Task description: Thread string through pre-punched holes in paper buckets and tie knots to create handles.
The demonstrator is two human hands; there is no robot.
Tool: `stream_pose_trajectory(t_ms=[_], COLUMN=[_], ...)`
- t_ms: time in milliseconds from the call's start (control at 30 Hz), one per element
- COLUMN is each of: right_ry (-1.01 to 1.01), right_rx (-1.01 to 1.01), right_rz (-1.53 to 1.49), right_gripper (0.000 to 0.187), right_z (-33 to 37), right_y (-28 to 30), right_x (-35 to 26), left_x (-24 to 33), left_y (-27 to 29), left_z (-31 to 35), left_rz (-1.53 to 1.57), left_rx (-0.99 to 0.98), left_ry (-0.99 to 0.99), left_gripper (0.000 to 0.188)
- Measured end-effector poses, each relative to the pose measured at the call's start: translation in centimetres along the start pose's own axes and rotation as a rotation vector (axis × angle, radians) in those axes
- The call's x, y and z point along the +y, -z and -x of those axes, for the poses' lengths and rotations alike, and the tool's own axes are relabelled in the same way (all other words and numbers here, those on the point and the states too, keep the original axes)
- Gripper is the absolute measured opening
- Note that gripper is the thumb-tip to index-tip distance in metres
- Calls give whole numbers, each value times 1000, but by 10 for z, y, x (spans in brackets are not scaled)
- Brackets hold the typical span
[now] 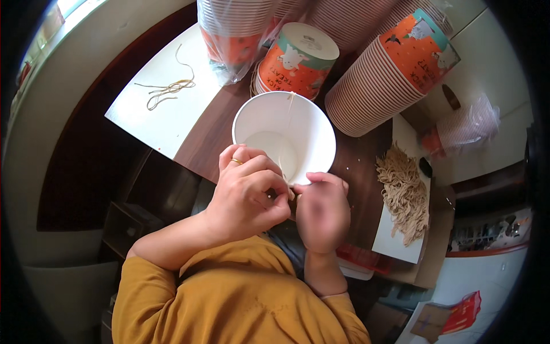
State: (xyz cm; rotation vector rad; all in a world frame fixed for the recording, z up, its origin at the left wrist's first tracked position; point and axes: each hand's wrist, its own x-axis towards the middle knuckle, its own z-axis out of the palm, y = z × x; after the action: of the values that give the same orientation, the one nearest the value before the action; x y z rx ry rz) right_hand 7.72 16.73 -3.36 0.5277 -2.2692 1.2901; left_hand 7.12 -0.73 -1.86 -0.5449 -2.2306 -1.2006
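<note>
A paper bucket with a white inside tilts its open mouth toward me at the table's middle. A thin beige string runs from its far rim across the opening to the near rim. My left hand is closed at the near rim, thumb and index finger pinched on the string's end. At the rim's near right, my right hand grips the bucket's edge, its fingertips close to the string. The back of that hand is blurred, and part of its grip is hidden.
Behind the bucket stand an upside-down orange printed bucket, a tall leaning bucket stack and plastic-wrapped stacks. A heap of cut strings lies at right. A few loose strings rest on a white board at left.
</note>
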Motion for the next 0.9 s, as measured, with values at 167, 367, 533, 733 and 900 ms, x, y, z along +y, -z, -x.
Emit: stream_pose_trajectory(t_ms=[167, 367, 533, 733, 900], right_ry=[306, 364, 440, 423, 347], right_rx=[-235, -594, -646, -643, -585], right_rz=[291, 192, 144, 94, -25], right_gripper=[35, 41, 31, 15, 14], right_z=[-38, -78, -83, -86, -86], right_y=[28, 22, 16, 13, 27], right_x=[-7, -9, -6, -4, -3], left_x=[-5, -7, -9, -5, -14], left_y=[12, 21, 26, 29, 29], left_z=[-5, -7, -6, -9, -9], left_rz=[62, 124, 201, 169, 228], left_rx=[-117, -177, -165, -188, -138], left_ry=[15, 42, 70, 21, 49], left_gripper=[12, 11, 11, 10, 11])
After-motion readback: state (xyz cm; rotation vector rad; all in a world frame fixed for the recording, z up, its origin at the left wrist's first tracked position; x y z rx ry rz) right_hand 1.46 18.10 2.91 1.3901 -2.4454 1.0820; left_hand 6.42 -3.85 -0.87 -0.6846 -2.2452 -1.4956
